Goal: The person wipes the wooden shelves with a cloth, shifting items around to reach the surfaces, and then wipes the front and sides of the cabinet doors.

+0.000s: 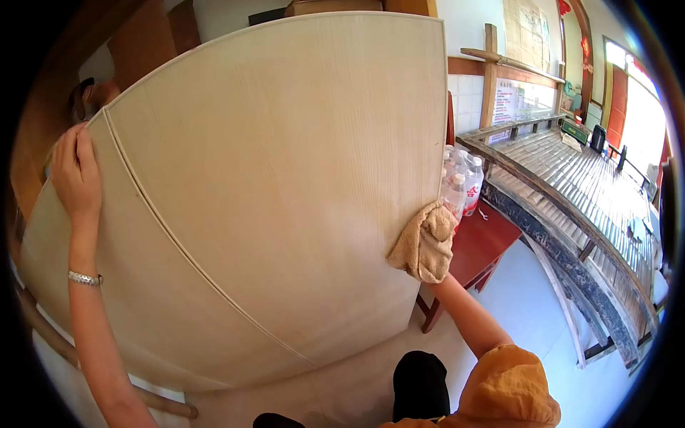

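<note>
A large pale wood-grain panel (285, 164) with a curved edge stands before me, filling the middle of the head view. One raised seam runs down its left part. My left hand (76, 171) is at the upper left edge, with its fingers hooked over the rim; a silver bracelet circles that wrist. Over at the panel's right edge, a tan cloth (422, 246) lies against the surface. My right hand (441, 282) is wrapped in this cloth and presses it there, so most of its fingers are hidden.
Several clear plastic bottles (471, 185) stand on a dark red stool (492, 239) behind the panel's right edge. Further right is a slatted bamboo bed (556, 167) with small items on it. A wooden pole (164, 404) lies low at left. A person (93, 96) is partly visible behind the panel.
</note>
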`<state>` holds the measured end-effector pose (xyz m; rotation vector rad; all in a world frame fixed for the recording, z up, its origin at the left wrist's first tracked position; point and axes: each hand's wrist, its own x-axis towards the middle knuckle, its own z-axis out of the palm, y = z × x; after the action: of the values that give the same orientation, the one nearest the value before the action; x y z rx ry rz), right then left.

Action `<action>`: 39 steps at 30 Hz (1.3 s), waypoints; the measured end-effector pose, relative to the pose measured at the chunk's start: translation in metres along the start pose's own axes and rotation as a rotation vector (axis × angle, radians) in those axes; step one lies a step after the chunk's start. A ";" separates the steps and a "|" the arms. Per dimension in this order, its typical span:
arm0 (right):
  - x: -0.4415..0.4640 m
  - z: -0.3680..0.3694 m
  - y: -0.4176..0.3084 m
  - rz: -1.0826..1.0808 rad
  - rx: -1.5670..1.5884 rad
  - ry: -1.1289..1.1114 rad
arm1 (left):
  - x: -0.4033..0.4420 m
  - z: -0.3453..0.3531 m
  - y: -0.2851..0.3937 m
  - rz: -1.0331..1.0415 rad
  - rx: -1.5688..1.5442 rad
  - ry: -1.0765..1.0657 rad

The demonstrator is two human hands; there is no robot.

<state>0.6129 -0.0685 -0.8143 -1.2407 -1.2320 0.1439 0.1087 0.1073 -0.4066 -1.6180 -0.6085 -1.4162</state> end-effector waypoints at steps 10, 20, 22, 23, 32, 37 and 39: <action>0.153 -0.025 -0.227 -0.813 -1.123 0.464 | -0.003 0.010 -0.016 -0.022 -0.037 0.008; 0.038 0.039 -0.116 -0.602 -1.133 0.292 | -0.003 0.010 -0.033 -0.009 0.036 -0.028; -0.002 0.055 -0.088 -0.521 -1.178 0.192 | -0.003 0.009 -0.034 0.009 0.035 -0.019; -0.023 0.062 -0.075 -0.481 -1.209 0.135 | -0.003 0.009 -0.035 0.013 0.051 -0.023; -0.108 0.085 0.006 -0.376 -2.079 -0.265 | -0.001 0.008 -0.027 -0.006 -0.003 -0.001; -0.024 0.054 -0.129 -0.351 -1.173 0.000 | 0.001 0.007 -0.020 -0.020 0.011 -0.009; 0.020 0.035 -0.149 -0.574 -1.094 0.239 | 0.000 0.008 -0.027 -0.013 0.068 -0.050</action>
<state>0.5190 -0.0923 -0.6943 -1.6563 -1.4312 -1.2047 0.0907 0.1272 -0.3981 -1.6026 -0.6901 -1.3529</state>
